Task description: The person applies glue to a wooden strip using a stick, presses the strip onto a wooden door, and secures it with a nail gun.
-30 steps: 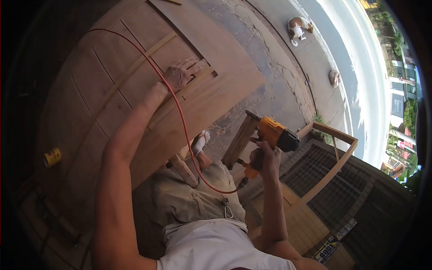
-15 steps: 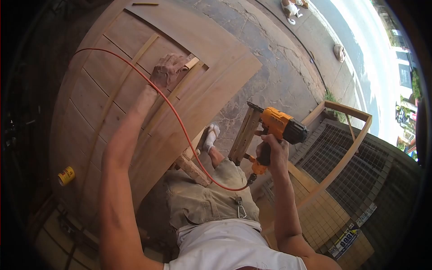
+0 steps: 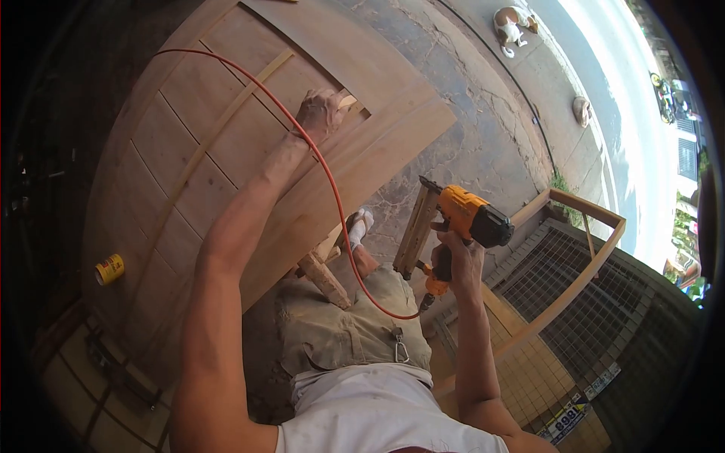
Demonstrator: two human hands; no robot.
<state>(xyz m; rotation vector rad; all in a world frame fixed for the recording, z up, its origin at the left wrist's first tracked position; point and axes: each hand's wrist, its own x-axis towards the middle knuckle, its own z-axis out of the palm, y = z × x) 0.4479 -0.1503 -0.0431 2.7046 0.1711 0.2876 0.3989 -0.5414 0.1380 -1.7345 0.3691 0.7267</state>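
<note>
My right hand (image 3: 462, 260) is wrapped around the handle of an orange and black nail gun (image 3: 464, 210), held up to the right of the wooden door panel (image 3: 408, 113), its nose away from the wood. A red air hose (image 3: 334, 181) runs from the gun's base across my left forearm and over the panel. My left hand (image 3: 320, 115) is closed at the corner of the panel's recess, on a small pale wood strip (image 3: 347, 103) that shows past the fingers. Much of that strip is hidden by the hand. A thin wooden strip (image 3: 219, 143) lies along the recessed boards.
A yellow can (image 3: 110, 269) stands on the panel's left side. A rough timber support (image 3: 326, 279) juts out near my legs. At right is a wooden frame with wire mesh (image 3: 566, 291). A dog (image 3: 513, 29) lies on the pavement by the road.
The view has shifted, so the panel and dog sit further right. My left hand stays at the recess corner with its fingers curled more over the strip. The nail gun is still held aloft.
</note>
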